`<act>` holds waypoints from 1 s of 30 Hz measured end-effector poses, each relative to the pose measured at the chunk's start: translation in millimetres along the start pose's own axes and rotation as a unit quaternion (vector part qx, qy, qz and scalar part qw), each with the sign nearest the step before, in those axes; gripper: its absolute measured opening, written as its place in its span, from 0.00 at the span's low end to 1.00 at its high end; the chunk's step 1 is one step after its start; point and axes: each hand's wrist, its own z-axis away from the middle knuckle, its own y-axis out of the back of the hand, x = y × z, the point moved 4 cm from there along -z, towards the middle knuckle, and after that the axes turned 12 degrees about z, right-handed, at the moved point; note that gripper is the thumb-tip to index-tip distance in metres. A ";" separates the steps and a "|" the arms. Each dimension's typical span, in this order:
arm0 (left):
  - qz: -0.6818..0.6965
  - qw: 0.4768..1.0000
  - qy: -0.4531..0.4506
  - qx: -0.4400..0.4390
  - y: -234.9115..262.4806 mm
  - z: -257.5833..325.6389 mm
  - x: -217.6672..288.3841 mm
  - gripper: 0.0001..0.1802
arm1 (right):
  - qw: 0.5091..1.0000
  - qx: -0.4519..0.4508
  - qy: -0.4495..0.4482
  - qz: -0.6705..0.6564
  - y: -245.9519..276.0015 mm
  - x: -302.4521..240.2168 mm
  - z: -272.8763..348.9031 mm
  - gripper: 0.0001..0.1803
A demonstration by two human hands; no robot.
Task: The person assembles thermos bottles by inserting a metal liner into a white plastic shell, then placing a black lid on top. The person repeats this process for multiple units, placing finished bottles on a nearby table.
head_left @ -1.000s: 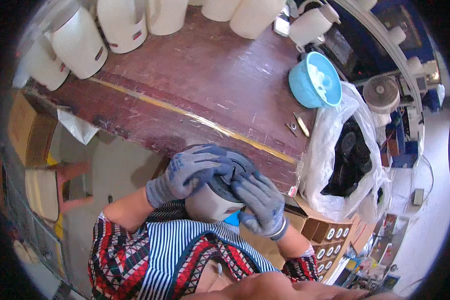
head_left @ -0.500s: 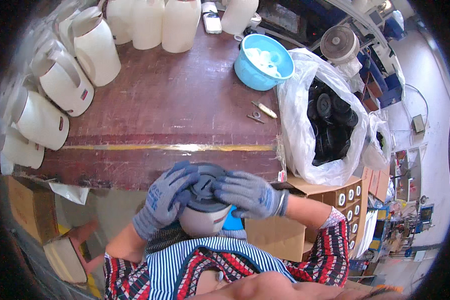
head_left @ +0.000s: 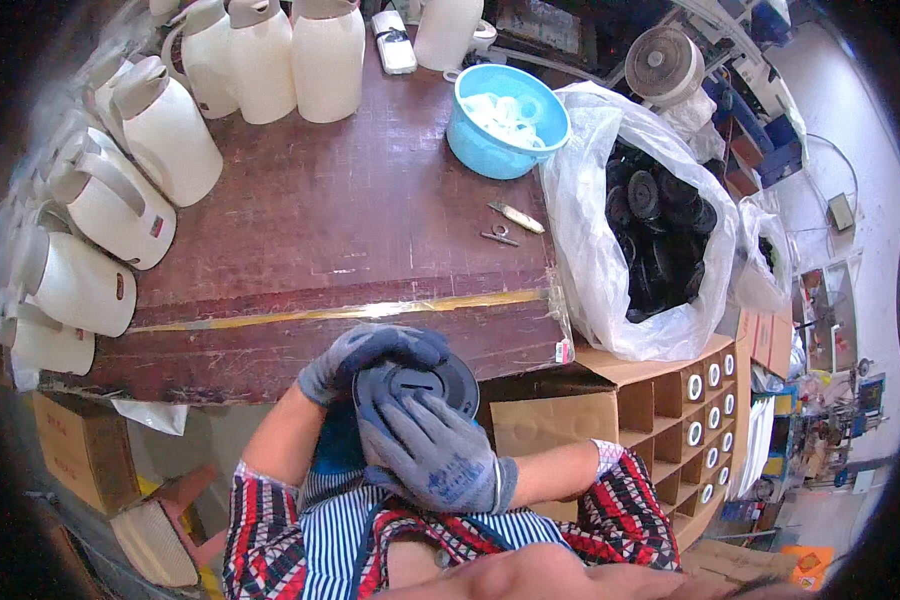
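Both my hands wear grey-blue work gloves and meet just below the table's front edge. My right hand (head_left: 432, 447) lies flat on top of a round black lid (head_left: 452, 377), pressing it onto a white jug body that is almost fully hidden under the gloves. My left hand (head_left: 362, 356) curls around the left side of the same lid and jug. Only the lid's upper right arc shows.
A dark wooden table (head_left: 340, 230) carries several white jugs (head_left: 170, 130) along its left and back, a blue bowl (head_left: 507, 120) of white parts, and small tools (head_left: 515, 217). A clear bag of black lids (head_left: 660, 220) stands right, above a cardboard divider box (head_left: 690, 400).
The view has swung, so the table now fills more of the picture. My right hand has slid from the jug's side onto the lid's top; my left stays on the left side.
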 end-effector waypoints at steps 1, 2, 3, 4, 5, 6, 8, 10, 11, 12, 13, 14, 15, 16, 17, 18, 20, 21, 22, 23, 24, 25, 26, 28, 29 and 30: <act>0.028 0.999 -0.008 -0.023 4.1 -0.4 -0.8 0.28 | 0.999 0.000 0.035 -0.041 7.9 1.8 -7.6 0.34; 0.073 0.997 0.031 -0.009 -2.0 -1.7 9.2 0.28 | 0.994 -0.001 0.065 -0.083 15.1 8.9 -14.8 0.35; 0.038 0.998 0.011 0.046 -6.7 3.7 22.6 0.27 | 0.986 -0.005 0.100 -0.131 22.7 16.3 -21.4 0.35; 0.005 0.994 -0.010 0.108 -9.5 15.5 32.7 0.27 | 0.977 -0.004 0.154 -0.146 34.2 32.7 -20.2 0.34; -0.029 0.984 -0.024 0.177 -10.5 31.4 39.3 0.27 | 0.975 0.015 0.179 -0.131 32.6 57.0 -11.4 0.33; -0.080 0.971 -0.039 0.221 -10.6 48.9 42.7 0.27 | 0.984 -0.017 0.155 -0.084 25.0 84.6 -0.1 0.36; -0.399 0.896 -0.070 0.180 -33.4 73.1 60.1 0.29 | 0.987 -0.036 0.131 -0.090 3.7 128.2 14.5 0.38; -0.545 0.821 -0.041 0.165 -71.3 83.1 66.4 0.36 | 0.975 -0.057 0.155 -0.152 -18.5 129.5 21.2 0.37; -0.544 0.817 -0.047 0.185 -75.7 89.3 60.6 0.36 | 0.965 -0.058 0.144 -0.212 -28.0 123.5 26.5 0.36; -0.540 0.814 -0.051 0.206 -77.1 95.3 54.1 0.35 | 0.971 -0.037 0.126 -0.201 -28.2 116.7 28.2 0.35; -0.537 0.811 -0.054 0.225 -77.0 98.5 50.8 0.34 | 0.976 -0.016 0.107 -0.190 -25.7 108.6 29.9 0.34; -0.517 0.826 -0.063 0.215 -74.1 96.0 51.9 0.33 | 0.980 0.007 0.086 -0.179 -23.2 99.5 32.0 0.34; -0.498 0.841 -0.060 0.203 -69.1 92.9 51.2 0.31 | 0.986 0.012 0.064 -0.157 -20.3 90.2 33.8 0.33; -0.480 0.855 -0.057 0.190 -61.7 89.3 49.8 0.30 | 0.990 0.016 0.040 -0.134 -15.3 79.8 35.3 0.32; -0.457 0.870 -0.058 0.175 -54.4 84.3 47.8 0.29 | 0.994 0.018 0.015 -0.107 -8.3 70.3 34.6 0.32; -0.423 0.886 -0.064 0.176 -47.5 78.6 45.3 0.28 | 0.997 0.011 0.012 -0.074 -4.0 59.5 33.1 0.33; -0.355 0.921 -0.065 0.150 -30.0 68.9 33.9 0.29 | 0.998 0.006 -0.018 -0.065 0.8 41.7 31.6 0.33; -0.320 0.935 -0.070 0.136 -22.4 63.7 26.9 0.30 | 0.998 0.012 -0.033 -0.059 1.3 37.7 30.4 0.34; -0.264 0.950 -0.093 0.141 -17.5 60.2 20.9 0.31 | 0.998 0.015 -0.042 -0.042 0.6 30.9 26.3 0.33; -0.235 0.958 -0.095 0.131 -9.8 56.5 11.7 0.31 | 0.998 0.016 -0.050 -0.023 1.1 21.4 21.0 0.33; -0.209 0.966 -0.094 0.122 -1.4 52.4 5.3 0.31 | 0.998 0.021 -0.059 -0.008 1.9 14.7 19.1 0.32; -0.183 0.972 -0.094 0.113 3.4 51.5 0.8 0.32 | 0.999 0.026 -0.047 0.005 2.6 11.1 18.2 0.33; -0.165 0.976 -0.086 0.110 0.5 47.4 6.9 0.31 | 0.999 0.033 -0.036 0.018 0.3 11.7 15.6 0.34; -0.218 0.962 -0.074 0.143 -3.3 51.5 18.1 0.29 | 0.999 0.029 0.021 0.013 -3.9 22.3 13.2 0.34; -0.245 0.954 -0.069 0.161 -5.8 54.4 26.7 0.29 | 0.998 0.026 0.059 -0.016 0.9 36.1 10.7 0.35; -0.241 0.953 -0.064 0.171 -16.7 61.4 39.7 0.28 | 0.994 0.023 0.097 -0.050 4.7 52.8 9.9 0.36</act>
